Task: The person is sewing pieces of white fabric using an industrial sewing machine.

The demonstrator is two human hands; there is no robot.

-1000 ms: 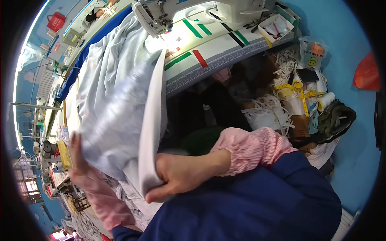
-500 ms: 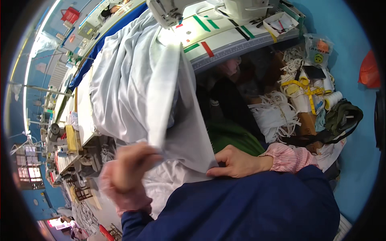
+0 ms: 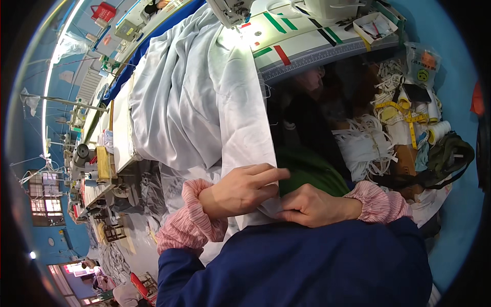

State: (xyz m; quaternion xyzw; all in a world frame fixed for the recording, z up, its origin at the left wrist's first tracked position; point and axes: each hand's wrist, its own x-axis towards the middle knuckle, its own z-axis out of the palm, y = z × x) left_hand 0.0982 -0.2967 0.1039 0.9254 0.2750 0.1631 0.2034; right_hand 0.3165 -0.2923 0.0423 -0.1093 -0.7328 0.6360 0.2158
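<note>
A large pale grey-white cloth (image 3: 179,97) runs in folds from beneath the lit needle area of a sewing machine (image 3: 228,11) down toward my lap. Its right part lies as a flat strip with a straight edge. My left hand (image 3: 244,190) rests on the lower end of that strip, fingers bent over the edge and closed on the cloth. Just to its right, my right hand (image 3: 319,205) pinches the cloth's lower corner between thumb and curled fingers. Both fingertips are partly hidden.
A white machine table (image 3: 302,51) carries coloured tape strips and a small open box (image 3: 376,26). To the right are a bundle of white strips (image 3: 365,143), a yellow measuring tape (image 3: 411,123), thread spools (image 3: 439,132) and a dark green bag (image 3: 450,158). Other workstations stand left.
My left hand has swung right and down to the cloth's edge beside my right hand. The raised flap of cloth now lies flat. My right hand keeps its hold.
</note>
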